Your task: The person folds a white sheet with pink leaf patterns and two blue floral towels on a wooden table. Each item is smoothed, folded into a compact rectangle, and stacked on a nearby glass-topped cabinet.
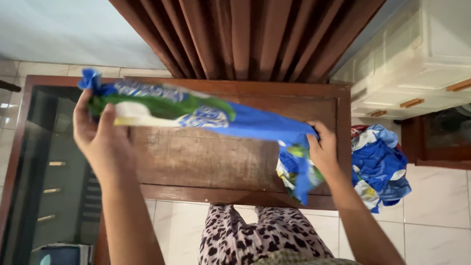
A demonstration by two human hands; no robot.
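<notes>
1. The wooden surface (pixel 201 163) lies beneath everything, with a glass-topped part to the left and a brown curtain (pixel 241 30) behind it. A white drawer unit (pixel 438 52) stands to the right.
2. The blue and green cloth (pixel 215 115) hangs stretched in the air above the surface, twisted into a long band. Its right end droops in loose folds toward the surface edge.
3. The left hand (pixel 98 130) has its grip clenched around the cloth's left end, thumb over a pale patch, with a small blue tuft poking out beyond the fingers.
4. The right hand (pixel 323 150) pinches the other end, its grip closed on the blue fabric.
5. Risk, as I judge it: the drooping right folds may slip free or snag the surface edge, since only a narrow portion is pinched.
6. A heap of similar blue cloth (pixel 378 167) lies on the tiled floor (pixel 445 224) just beside the right hand.
</notes>
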